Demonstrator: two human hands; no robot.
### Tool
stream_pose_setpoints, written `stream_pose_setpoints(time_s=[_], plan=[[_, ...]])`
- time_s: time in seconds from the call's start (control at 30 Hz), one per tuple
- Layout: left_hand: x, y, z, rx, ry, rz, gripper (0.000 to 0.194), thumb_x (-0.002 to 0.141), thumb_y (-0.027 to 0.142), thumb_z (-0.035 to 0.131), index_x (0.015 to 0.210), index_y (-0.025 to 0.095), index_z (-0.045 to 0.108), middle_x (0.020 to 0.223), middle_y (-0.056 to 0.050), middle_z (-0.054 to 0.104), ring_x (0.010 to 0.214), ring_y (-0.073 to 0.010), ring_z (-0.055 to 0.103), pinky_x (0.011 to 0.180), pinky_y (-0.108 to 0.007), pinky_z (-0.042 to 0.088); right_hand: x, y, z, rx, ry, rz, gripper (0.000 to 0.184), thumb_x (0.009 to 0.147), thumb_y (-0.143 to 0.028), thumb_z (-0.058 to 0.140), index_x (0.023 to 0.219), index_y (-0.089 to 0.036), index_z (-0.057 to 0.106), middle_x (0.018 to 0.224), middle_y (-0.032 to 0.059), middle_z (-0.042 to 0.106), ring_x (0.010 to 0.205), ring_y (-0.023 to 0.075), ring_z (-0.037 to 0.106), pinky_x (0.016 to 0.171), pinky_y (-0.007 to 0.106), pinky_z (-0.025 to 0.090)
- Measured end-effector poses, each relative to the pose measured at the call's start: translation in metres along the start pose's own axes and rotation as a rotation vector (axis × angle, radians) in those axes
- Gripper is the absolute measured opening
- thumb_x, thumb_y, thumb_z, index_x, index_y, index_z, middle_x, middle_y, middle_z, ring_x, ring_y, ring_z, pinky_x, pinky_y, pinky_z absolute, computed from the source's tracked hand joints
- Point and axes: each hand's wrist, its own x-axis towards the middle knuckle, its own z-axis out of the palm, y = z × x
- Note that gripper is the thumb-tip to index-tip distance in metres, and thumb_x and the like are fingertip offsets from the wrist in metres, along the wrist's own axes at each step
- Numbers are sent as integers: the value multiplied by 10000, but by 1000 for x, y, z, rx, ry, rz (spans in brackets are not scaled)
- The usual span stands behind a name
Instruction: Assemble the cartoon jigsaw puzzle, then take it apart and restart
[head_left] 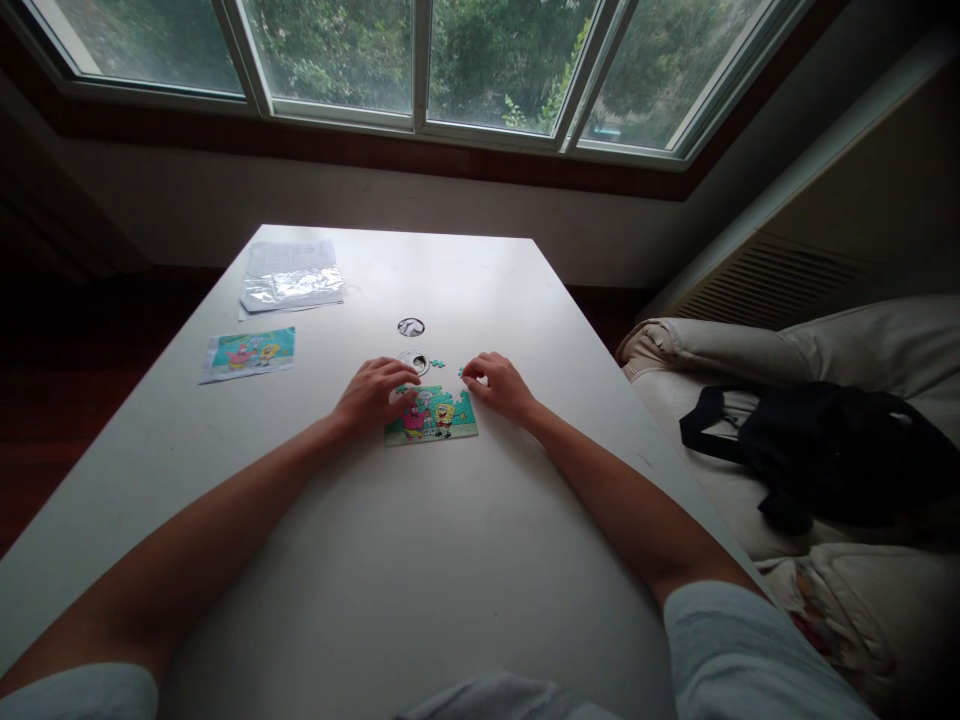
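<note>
At a white table (pixel 420 560) beneath a window (pixel 337 60), a person works over a partly assembled cartoon jigsaw (pixel 431 428), its upper edge jagged. The right hand (pixel 498 384) pinches a small turquoise piece (pixel 460 372) between thumb and forefinger just above the jigsaw's upper right corner. The left hand (pixel 377 392) curls over the upper left corner; whether its fingers grasp anything cannot be told. Loose pieces (pixel 437 364) lie between the hands, and a matching picture sheet (pixel 253 352) lies well to the left.

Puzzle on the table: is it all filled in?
No, unfinished: the puzzle has a jagged far edge, and a loose piece lies beyond it.
</note>
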Motion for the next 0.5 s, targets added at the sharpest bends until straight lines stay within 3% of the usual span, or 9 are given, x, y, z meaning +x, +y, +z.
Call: stream_pose_setpoints(time_s=[0.1, 0.2, 0.3, 0.5], plan=[[0, -12, -2, 81, 160, -219, 245, 976, 287, 509, 1063, 240, 733, 1167, -74, 730, 1151, -298, 586, 1014, -498, 422, -2, -4, 6, -58, -6, -41, 114, 931, -237, 620, 972, -225, 726, 993, 69, 692, 974, 236, 560, 886, 385, 422], [-1, -33, -8, 107, 209, -372, 270, 932, 197, 495, 1031, 233, 743, 1120, -71, 736, 1084, -298, 594, 970, -485, 441, -4, -6, 8, -91, -37, -74, 194, 953, -273, 610, 1110, -246, 721, 1145, 87, 681, 1088, 262, 547, 935, 419, 430], [-3, -55, -17, 31, 142, -416, 262, 907, 215, 514, 988, 231, 763, 1089, -70, 731, 1018, -269, 616, 930, -429, 470, -4, -3, 8, -101, -48, -92, 245, 968, -283, 591, 1182, -252, 705, 1229, 90, 666, 1158, 274, 536, 974, 443, 431], [-5, -73, -34, -242, -77, -269, 288, 882, 388, 591, 1055, 244, 769, 1076, -54, 704, 860, -194, 640, 804, -321, 516, -2, 12, 3, -78, 47, -36, 239, 956, -236, 575, 1145, -253, 720, 1186, 81, 693, 1139, 273, 563, 994, 453, 441]])
